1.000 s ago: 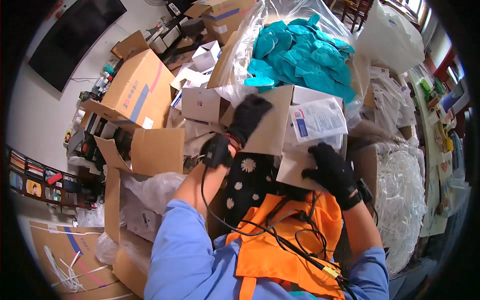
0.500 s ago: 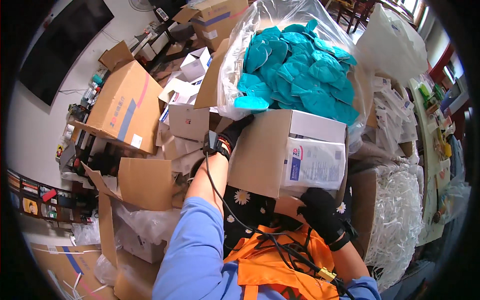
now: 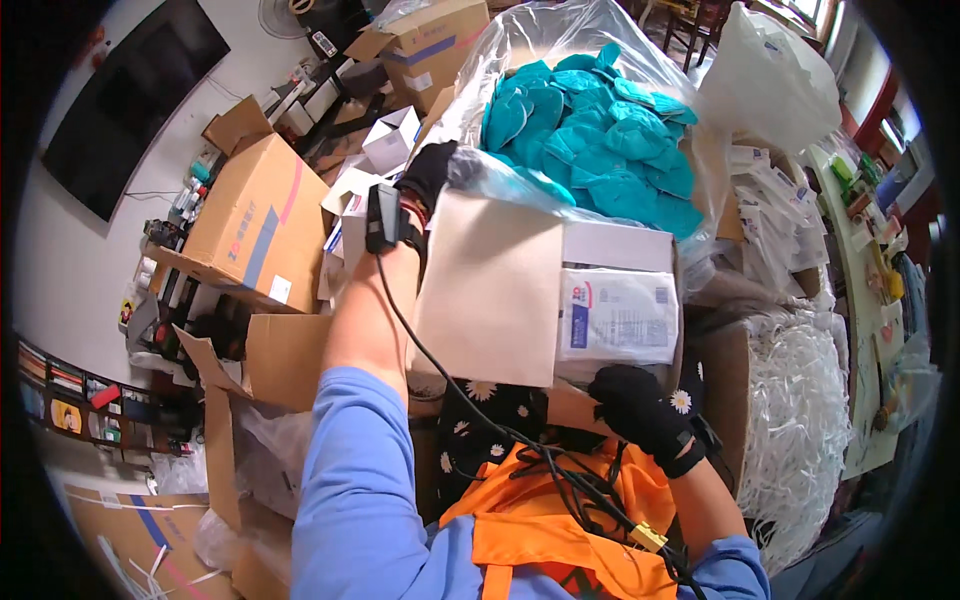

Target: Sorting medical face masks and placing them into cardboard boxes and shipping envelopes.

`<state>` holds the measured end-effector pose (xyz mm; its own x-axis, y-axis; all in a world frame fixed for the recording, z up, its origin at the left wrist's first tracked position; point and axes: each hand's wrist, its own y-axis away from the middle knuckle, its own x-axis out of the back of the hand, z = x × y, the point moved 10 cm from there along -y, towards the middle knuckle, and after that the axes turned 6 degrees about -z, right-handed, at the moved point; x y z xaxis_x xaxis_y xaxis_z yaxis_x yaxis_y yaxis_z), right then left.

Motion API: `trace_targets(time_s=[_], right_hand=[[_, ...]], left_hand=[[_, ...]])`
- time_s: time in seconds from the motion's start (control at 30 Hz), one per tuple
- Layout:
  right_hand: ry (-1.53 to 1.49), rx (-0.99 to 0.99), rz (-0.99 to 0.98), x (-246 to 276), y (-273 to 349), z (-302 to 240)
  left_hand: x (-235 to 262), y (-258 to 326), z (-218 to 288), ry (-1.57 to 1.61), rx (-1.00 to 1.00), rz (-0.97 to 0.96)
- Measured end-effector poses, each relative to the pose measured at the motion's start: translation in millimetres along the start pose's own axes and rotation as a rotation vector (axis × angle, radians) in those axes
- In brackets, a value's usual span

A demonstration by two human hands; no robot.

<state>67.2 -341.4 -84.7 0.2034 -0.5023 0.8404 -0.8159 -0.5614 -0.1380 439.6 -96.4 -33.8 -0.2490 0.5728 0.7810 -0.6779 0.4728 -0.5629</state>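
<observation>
Both my hands wear black gloves. My left hand [image 3: 430, 172] is closed at the clear plastic liner [image 3: 490, 180], beside the upper left corner of an open carton [image 3: 490, 290]; its fingertips are partly hidden. That carton's wide left flap is folded outward. Inside lie a white printed packet [image 3: 618, 315] and a white inner box [image 3: 620, 245]. At the carton's near edge is my right hand [image 3: 640, 410], its fingers curled; what they hold, if anything, is hidden. Beyond the carton, teal cup-shaped fabric pieces [image 3: 590, 130] fill the lined box.
On the right, a box holds many white straps [image 3: 790, 430], with white packets [image 3: 775, 205] behind it. Brown cartons [image 3: 240, 220] and an opened box [image 3: 285, 365] crowd the left. A black cable [image 3: 430, 355] runs from my left wrist across my orange apron [image 3: 560, 530].
My left hand has moved left and up, and plastic now covers the near teal pieces. The carton has shifted left, its left flap swung wider. My right hand has moved slightly left.
</observation>
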Motion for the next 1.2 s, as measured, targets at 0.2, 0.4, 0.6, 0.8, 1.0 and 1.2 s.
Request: trace_targets(time_s=[0.2,0.4,0.6,0.8,1.0,1.2], right_hand=[[0.025,-0.205,-0.02,-7,6,17],[0.095,-0.282,-0.021,-12,4,13],[0.113,-0.437,0.124,-14,26,28],[0.071,-0.432,0.176,-4,25,31],[0.076,-0.379,0.222,-5,29,23],[0.085,-0.375,0.176,-10,29,20]], left_hand=[[-24,6,22,1.664,0.845,0.084],[-47,-2,58,-0.304,-0.308,-0.532],[21,4,87,0.796,0.17,-0.122],[3,92,105,-0.191,-0.237,-0.501],[102,117,129,-0.63,0.254,0.129],[37,80,315,0.004,-0.454,-0.139]])
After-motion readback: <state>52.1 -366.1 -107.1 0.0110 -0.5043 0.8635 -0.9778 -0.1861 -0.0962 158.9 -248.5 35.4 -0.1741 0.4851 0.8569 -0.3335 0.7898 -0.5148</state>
